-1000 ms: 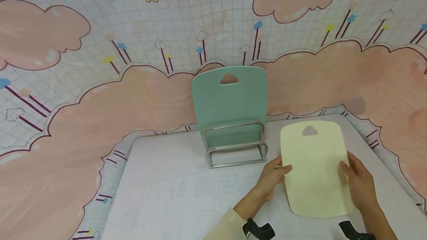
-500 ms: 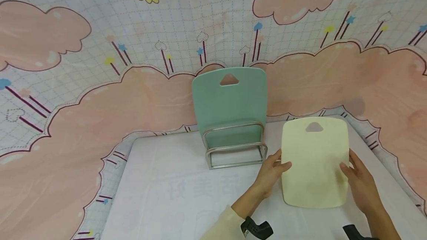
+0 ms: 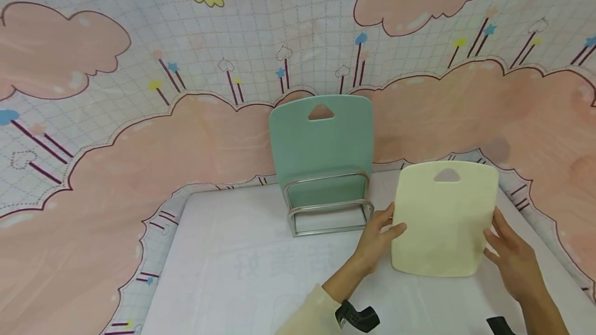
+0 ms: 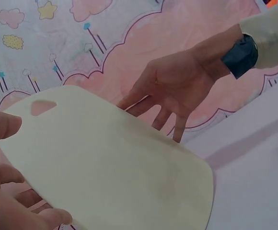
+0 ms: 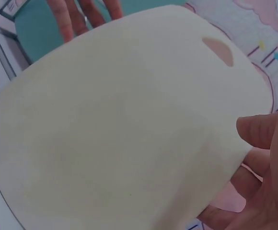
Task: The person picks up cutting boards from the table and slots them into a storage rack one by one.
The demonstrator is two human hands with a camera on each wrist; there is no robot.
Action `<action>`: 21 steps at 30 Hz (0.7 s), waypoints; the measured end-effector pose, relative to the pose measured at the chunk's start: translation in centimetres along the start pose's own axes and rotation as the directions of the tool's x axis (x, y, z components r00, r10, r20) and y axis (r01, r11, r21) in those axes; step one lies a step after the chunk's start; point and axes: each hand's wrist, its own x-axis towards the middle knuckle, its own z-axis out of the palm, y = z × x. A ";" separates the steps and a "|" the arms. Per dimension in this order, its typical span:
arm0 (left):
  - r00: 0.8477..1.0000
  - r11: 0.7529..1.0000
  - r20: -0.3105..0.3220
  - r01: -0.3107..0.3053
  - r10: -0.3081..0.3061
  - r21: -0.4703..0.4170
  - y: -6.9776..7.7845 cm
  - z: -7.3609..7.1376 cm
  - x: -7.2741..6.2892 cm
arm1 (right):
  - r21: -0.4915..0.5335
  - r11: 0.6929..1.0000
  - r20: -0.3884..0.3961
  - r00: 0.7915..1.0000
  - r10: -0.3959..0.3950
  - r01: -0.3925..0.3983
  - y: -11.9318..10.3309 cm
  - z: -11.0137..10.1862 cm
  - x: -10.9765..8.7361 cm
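Observation:
A pale yellow cutting board (image 3: pixel 442 221) with a handle hole at its top is held up between both hands, tilted slightly to the right. On its left edge, my left hand (image 3: pixel 374 242) grips it, thumb in front and fingers partly hidden behind. My right hand (image 3: pixel 516 260) pinches the right edge, as the right wrist view shows with a thumb (image 5: pixel 261 130) over the face. Left of the board stands a wire rack (image 3: pixel 330 203) carrying a green cutting board (image 3: pixel 321 143) upright in its rear part; the rack's front part has no board in it.
A white table (image 3: pixel 233 268) lies beneath everything, with its corner at the back right. Behind it hangs a backdrop (image 3: pixel 209 138) printed with clouds and stars. A black strap (image 3: pixel 357 317) sits on the left wrist.
The yellow cutting board has risen and tipped back, its lower edge further from me, and now leans to the right. My right hand has shifted outward with it. Rack and green board stay put.

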 end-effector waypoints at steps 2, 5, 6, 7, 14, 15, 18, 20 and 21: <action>1.000 1.000 -0.001 -0.009 0.009 -0.011 0.1 -0.1 0.0 | 0.003 1.000 -0.004 1.000 -0.014 0.014 -0.1 -0.1 0.0; 1.000 0.999 -0.005 -0.024 0.024 -0.027 0.2 -0.1 0.0 | 0.045 0.998 0.011 0.999 -0.038 0.037 -0.2 -0.1 -0.1; 1.000 0.999 -0.005 -0.029 0.029 -0.030 0.2 -0.1 0.0 | 0.063 0.997 0.017 0.999 -0.050 0.049 -0.1 -0.2 -0.1; 0.999 0.999 -0.002 -0.035 0.035 -0.029 0.3 -0.2 0.0 | 0.082 0.995 0.023 0.998 -0.064 0.061 -0.1 -0.1 -0.1; 0.995 0.994 0.005 -0.101 0.101 -0.032 0.1 -0.6 0.0 | 0.157 0.979 0.051 0.989 -0.141 0.132 0.0 0.2 0.2; 0.993 0.993 0.007 -0.115 0.115 -0.040 0.0 -0.6 0.0 | 0.160 0.977 0.055 0.987 -0.150 0.139 0.0 0.2 0.2; 0.989 0.987 0.012 -0.149 0.150 -0.066 -0.2 -0.8 0.0 | 0.163 0.974 0.074 0.982 -0.173 0.160 0.0 0.5 0.3; 0.985 0.982 0.016 -0.169 0.171 -0.086 -0.3 -0.9 0.1 | 0.184 0.966 0.092 0.976 -0.199 0.180 -0.1 0.6 0.2; 0.983 0.980 0.017 -0.178 0.180 -0.092 -0.4 -0.9 0.1 | 0.199 0.961 0.099 0.972 -0.213 0.191 -0.1 0.7 0.2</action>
